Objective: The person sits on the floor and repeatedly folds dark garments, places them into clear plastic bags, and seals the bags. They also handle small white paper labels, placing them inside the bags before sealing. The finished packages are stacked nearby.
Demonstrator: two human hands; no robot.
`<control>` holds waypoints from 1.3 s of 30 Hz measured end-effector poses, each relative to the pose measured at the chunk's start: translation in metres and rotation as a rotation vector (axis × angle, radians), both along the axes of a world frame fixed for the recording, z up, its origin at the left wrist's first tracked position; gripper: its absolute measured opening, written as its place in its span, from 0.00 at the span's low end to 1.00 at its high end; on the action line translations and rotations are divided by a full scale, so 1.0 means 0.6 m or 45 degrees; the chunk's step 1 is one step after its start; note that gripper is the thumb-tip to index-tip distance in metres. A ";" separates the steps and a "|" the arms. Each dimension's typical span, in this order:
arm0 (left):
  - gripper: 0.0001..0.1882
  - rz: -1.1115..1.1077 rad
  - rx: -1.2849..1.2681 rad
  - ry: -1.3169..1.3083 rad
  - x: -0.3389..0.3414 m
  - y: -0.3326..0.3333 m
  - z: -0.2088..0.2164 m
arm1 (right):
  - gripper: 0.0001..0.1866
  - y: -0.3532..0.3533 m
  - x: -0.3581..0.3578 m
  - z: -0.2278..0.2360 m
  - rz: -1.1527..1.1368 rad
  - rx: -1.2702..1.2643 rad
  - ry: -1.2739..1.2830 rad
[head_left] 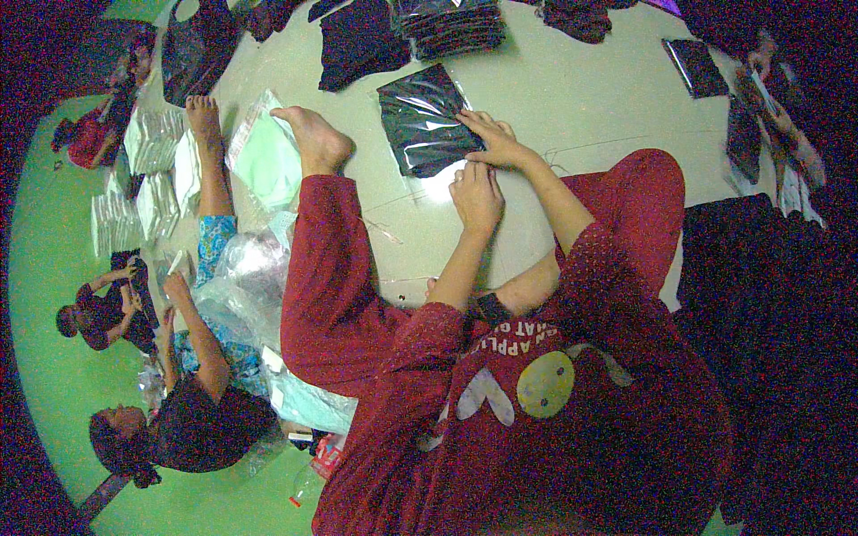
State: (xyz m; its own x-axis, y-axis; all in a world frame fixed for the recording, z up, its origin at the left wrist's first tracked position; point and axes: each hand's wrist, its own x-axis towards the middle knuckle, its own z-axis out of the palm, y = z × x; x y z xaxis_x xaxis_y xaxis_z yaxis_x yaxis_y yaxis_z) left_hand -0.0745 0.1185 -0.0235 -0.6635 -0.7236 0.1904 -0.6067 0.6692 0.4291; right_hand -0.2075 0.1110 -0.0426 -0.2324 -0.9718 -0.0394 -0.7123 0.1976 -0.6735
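A folded black garment (pixel 420 112) lies flat on the pale floor in a shiny clear plastic bag. My left hand (pixel 478 198) is at the bag's near right corner, its fingers closed together at the plastic edge. Farther along the same right edge rests my right hand (pixel 497 141), fingers stretched over the plastic and thumb close to the left hand's fingertips. Glare hides how much of the edge lies between the left fingers.
Ahead are a stack of bagged black garments (pixel 460 34) and loose black cloth (pixel 362 46). At left are crumpled clear plastic (pixel 259 268), a pale green packet (pixel 268 165), white packets (pixel 156 143) and a seated co-worker (pixel 201 420). Bagged black packets (pixel 695 68) lie right, near another person (pixel 778 112).
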 end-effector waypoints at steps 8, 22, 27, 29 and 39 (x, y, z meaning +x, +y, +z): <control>0.09 -0.141 0.061 0.035 0.103 -0.036 0.034 | 0.45 0.014 0.010 0.013 0.017 -0.032 0.147; 0.14 0.590 -0.059 -0.219 0.448 -0.244 0.338 | 0.41 -0.010 -0.066 0.061 0.145 0.232 -0.817; 0.13 -0.022 0.457 -0.044 0.238 -0.217 0.166 | 0.36 0.030 -0.138 0.111 0.092 0.136 -0.777; 0.18 -0.462 -0.004 -0.275 0.213 -0.212 0.112 | 0.35 0.058 -0.154 0.124 0.001 0.122 -0.703; 0.11 -0.746 -0.359 0.111 0.159 -0.217 0.094 | 0.34 0.116 -0.153 0.190 -0.047 0.021 -0.521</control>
State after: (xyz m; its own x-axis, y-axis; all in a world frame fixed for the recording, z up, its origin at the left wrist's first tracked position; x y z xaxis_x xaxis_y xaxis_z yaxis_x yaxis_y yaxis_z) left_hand 0.0209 -0.0120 0.0330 -0.9063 -0.1612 0.3907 -0.0782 0.9724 0.2200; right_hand -0.2994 0.1809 0.0717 -0.2289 -0.9617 -0.1511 -0.3788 0.2309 -0.8962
